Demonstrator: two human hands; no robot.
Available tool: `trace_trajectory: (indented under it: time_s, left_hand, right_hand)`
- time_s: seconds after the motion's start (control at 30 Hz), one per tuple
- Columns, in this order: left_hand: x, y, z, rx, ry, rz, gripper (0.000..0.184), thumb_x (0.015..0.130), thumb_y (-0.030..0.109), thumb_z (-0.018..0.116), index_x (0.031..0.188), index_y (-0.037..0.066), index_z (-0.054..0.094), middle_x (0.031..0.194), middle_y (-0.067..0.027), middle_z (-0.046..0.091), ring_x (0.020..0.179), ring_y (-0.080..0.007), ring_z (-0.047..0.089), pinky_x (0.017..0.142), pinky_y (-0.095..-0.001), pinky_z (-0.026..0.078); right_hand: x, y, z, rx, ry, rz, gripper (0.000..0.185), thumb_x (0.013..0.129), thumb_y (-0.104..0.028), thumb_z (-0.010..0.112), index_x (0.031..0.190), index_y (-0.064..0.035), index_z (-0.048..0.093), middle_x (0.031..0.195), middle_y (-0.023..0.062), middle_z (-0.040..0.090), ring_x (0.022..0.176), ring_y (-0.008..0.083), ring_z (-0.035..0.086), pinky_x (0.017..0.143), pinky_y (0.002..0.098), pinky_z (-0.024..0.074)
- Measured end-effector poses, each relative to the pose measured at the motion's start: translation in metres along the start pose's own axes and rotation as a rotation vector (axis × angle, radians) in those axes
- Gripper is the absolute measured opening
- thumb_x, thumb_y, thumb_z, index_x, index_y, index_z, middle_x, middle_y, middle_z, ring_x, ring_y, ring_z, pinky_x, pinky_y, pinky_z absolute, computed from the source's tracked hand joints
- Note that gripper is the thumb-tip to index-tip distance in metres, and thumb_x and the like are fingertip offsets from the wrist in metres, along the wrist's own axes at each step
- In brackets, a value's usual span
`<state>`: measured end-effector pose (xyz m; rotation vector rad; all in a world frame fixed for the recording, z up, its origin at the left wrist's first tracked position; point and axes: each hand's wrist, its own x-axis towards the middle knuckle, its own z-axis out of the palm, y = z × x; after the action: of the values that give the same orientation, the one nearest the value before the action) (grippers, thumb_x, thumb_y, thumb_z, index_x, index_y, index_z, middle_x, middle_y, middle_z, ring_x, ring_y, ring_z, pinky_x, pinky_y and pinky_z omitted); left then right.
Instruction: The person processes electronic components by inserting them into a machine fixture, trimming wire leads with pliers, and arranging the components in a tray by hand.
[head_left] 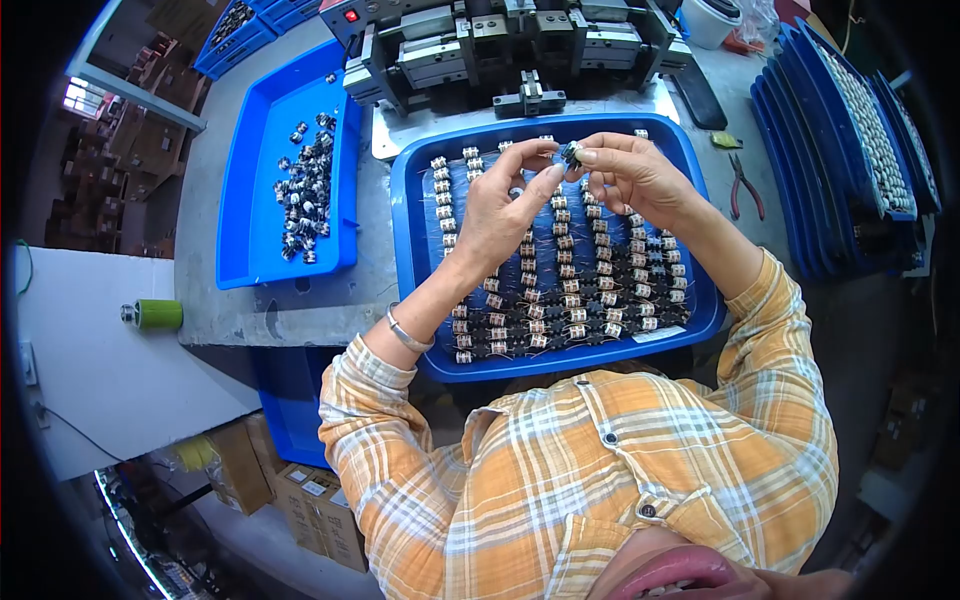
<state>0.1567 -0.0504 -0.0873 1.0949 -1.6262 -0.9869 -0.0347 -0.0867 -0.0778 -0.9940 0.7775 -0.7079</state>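
A small dark part with a light band is pinched in the fingers of my right hand, above the far half of a blue tray. Close on its left is my left hand, thumb and forefinger curled toward the part; whether they touch it or hold something fine is too small to tell. Rows of small white-and-black coils with thin wires fill the tray under both hands.
A blue bin with a heap of small parts stands left. Beyond the tray is a metal machine. Pliers, a black phone-like object and stacked blue trays are right. A green cylinder lies far left.
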Motion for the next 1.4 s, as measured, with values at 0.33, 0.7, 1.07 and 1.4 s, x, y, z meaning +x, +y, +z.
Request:
trace_trajectory:
  time_s: [0.33,0.7,1.07,1.4]
  left_hand:
    - [0.002,-0.001,0.009,-0.001,-0.010,-0.033,0.026,0.083,0.018,0.058,0.105,0.005,0.055,0.082,-0.0064,0.061,0.074,-0.0111,0.058,0.059,-0.0229,0.045]
    - [0.027,-0.009,0.001,-0.256,0.054,-0.317,0.022,0.087,0.016,0.048,0.102,0.001,0.055,0.075,-0.0026,0.061,0.050,-0.0006,0.038,0.044,-0.0159,0.032]
    - [0.028,-0.007,0.016,-0.333,0.043,-0.400,0.021,0.086,0.014,0.048,0.100,0.001,0.057,0.072,-0.0014,0.061,0.049,-0.0010,0.037,0.044,-0.0158,0.031]
    - [0.033,-0.002,0.022,-0.298,0.039,-0.384,0.021,0.086,0.015,0.048,0.099,0.001,0.057,0.072,-0.0031,0.062,0.053,-0.0026,0.044,0.048,-0.0173,0.035]
  right_hand:
    - [-0.005,-0.008,0.005,-0.121,0.071,-0.013,0.029,0.083,-0.028,0.059,0.097,-0.0021,0.058,0.069,0.0006,0.056,0.053,0.0049,0.055,0.038,0.0145,0.0419]
    - [0.060,-0.023,-0.040,-0.466,0.254,-0.309,0.030,0.081,-0.027,0.062,0.100,-0.0035,0.061,0.069,-0.0018,0.056,0.060,0.0028,0.051,0.045,0.0136,0.0374]
    - [0.054,-0.028,-0.043,-0.475,0.295,-0.277,0.030,0.082,-0.027,0.061,0.098,-0.0025,0.061,0.064,-0.0010,0.054,0.055,0.0036,0.050,0.045,0.0146,0.0368]
    - [0.048,-0.033,-0.049,-0.588,0.306,-0.312,0.029,0.081,-0.028,0.062,0.098,-0.0040,0.061,0.066,-0.0015,0.055,0.056,0.0039,0.050,0.047,0.0155,0.0372]
